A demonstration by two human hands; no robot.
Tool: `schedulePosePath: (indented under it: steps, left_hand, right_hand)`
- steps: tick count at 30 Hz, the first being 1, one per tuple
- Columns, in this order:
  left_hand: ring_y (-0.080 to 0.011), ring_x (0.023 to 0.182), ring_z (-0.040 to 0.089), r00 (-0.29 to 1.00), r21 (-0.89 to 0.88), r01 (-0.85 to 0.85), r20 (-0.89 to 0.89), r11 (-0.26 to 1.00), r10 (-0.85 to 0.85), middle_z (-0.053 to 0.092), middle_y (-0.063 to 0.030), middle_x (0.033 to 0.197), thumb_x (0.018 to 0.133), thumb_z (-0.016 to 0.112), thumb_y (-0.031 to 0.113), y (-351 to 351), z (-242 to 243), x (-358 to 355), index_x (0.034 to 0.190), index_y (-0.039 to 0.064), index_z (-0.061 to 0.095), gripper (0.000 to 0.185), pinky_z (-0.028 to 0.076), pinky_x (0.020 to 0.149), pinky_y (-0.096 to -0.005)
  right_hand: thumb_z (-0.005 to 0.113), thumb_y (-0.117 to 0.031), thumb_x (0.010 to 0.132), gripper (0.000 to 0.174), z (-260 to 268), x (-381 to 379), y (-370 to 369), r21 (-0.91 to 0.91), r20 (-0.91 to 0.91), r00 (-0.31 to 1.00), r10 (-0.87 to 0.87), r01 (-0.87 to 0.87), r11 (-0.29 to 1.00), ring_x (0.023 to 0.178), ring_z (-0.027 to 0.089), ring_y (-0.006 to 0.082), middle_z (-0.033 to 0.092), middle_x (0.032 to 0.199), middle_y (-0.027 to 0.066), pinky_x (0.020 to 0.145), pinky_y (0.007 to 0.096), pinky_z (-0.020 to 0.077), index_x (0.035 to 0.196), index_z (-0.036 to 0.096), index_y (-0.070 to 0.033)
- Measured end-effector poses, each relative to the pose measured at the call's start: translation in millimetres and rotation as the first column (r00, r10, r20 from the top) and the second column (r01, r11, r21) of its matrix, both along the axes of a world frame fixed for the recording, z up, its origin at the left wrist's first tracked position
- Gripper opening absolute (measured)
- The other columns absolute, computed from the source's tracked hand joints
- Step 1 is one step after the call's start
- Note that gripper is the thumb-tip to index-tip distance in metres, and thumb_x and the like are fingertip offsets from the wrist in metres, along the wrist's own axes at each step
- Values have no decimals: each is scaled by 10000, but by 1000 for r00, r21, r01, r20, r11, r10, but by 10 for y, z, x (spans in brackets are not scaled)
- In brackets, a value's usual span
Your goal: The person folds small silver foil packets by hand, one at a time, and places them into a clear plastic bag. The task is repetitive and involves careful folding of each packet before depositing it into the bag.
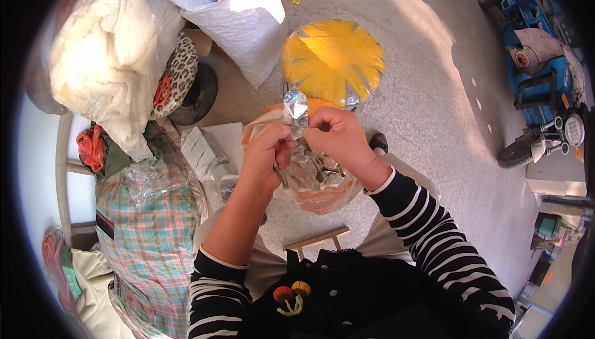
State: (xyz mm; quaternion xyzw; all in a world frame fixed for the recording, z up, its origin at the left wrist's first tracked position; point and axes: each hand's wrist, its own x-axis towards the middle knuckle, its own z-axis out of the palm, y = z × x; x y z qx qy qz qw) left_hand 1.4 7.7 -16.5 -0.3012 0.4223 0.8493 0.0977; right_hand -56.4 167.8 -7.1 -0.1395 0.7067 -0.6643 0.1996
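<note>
A small silvery, see-through plastic packet (296, 105) stands up between my hands. My left hand (271, 153) pinches its lower edge from one side, and my right hand (338, 135) pinches it from the other, with fingertips almost touching. A thin grey strip (281, 177) shows under my left hand; what it is I cannot tell. Below both hands is an open, translucent orange plastic bag (320, 202), spread wide. Inside it lie several crumpled silvery pieces (307, 169), partly hidden by my hands.
A round yellow stool top (332, 60) wrapped in clear plastic stands just beyond. On the left are a white woven sack (241, 27), a bulging white bag (116, 55), red-handled scissors (161, 91) on a leopard-print cushion (179, 74), and plaid cloth (148, 227). A blue three-wheeled vehicle (541, 78) is at right.
</note>
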Motion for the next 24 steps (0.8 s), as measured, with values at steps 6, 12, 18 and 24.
schedulePosePath:
  steps: [6, 12, 18, 24]
  left_hand:
    - [-72, 464, 385, 979, 265, -97, -146, 959, 140, 555, -9, 725, 899, 591, 259, -290, -31, -33, 826, 100, 553, 179, 310, 414, -218]
    - [-82, 488, 382, 965, 476, -215, -33, 852, 262, 570, -16, 727, 897, 583, 248, -327, -110, -101, 836, 81, 568, 178, 312, 435, -234]
    - [-85, 534, 414, 946, 498, -244, -69, 832, 318, 591, -41, 794, 895, 578, 227, -300, -104, -140, 907, 43, 583, 185, 363, 494, -228]
    - [-186, 747, 540, 872, 433, -379, -130, 818, 473, 608, -78, 914, 884, 565, 225, -68, -21, -57, 1065, 34, 573, 264, 468, 742, -331]
  right_hand:
    - [718, -81, 755, 133, 178, -239, 242, 488, -77, 972, 221, -157, 859, 618, 534, 53, 589, 672, -23, 586, 213, 444, 740, 601, -20]
    - [769, -244, 724, 298, 46, 37, 15, 167, -228, 888, 399, -368, 915, 674, 623, 223, 652, 811, 109, 656, 314, 502, 884, 633, -32]
    - [743, -212, 790, 255, -67, 271, -160, 82, -203, 932, 301, -291, 953, 654, 598, 211, 644, 812, 117, 634, 310, 487, 932, 640, -27]
    - [729, -150, 812, 159, -101, 239, -200, 113, -194, 975, 112, -91, 989, 635, 585, 158, 645, 736, 89, 595, 286, 470, 851, 665, -10]
